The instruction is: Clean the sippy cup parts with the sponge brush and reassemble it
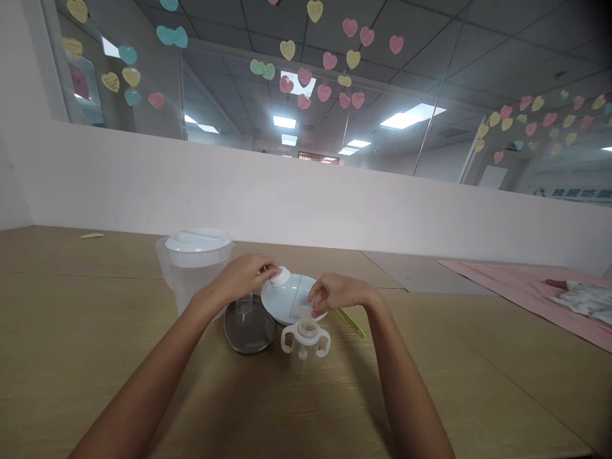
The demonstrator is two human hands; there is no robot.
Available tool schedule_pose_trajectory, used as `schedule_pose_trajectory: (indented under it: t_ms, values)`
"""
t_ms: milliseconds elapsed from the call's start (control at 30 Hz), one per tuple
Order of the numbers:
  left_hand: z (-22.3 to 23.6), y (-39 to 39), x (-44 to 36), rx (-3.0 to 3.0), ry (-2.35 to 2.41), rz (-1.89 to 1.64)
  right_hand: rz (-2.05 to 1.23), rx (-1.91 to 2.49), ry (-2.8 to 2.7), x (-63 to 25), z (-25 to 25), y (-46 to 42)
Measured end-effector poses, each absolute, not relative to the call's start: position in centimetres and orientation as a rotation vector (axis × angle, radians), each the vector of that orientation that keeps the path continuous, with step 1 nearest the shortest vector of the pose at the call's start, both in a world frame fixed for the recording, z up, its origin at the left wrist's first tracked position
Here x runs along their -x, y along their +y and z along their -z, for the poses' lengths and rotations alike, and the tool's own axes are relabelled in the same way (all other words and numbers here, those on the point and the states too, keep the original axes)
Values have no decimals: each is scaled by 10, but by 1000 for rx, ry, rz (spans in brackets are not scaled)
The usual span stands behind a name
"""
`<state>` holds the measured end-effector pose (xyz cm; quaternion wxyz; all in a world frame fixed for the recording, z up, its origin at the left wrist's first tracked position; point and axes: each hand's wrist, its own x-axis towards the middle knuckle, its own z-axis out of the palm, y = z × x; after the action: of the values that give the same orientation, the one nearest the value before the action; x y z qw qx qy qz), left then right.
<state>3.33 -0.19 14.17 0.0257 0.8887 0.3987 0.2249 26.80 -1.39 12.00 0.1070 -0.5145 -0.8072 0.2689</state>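
My left hand (258,269) pinches a small white bottle cap (280,276) above the far left edge of a white plate (275,299). My right hand (335,292) is closed over the plate's right side. At its fingertips is a small clear piece (303,312) whose kind I cannot make out. Just below it a clear baby bottle (303,354) with two white handles stands upright on the table, its mouth uncovered. Left of the bottle lies a dark grey tray (249,338), with a small clear cup (243,303) at its far end.
A translucent lidded pitcher (196,268) stands behind my left forearm. Beside my right wrist lies a thin green stick-like tool (352,324). A pink cloth (516,293) with a patterned bundle (586,299) covers the far right. A low white wall (306,204) bounds the table (478,395).
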Motion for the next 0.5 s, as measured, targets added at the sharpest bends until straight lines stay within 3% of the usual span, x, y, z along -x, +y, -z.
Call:
schedule_pose_trajectory:
  t_ms: [500]
  values:
    - [-136,-19,-53,-2838,920,-930,-308,853,-2015,-204,-102,-5]
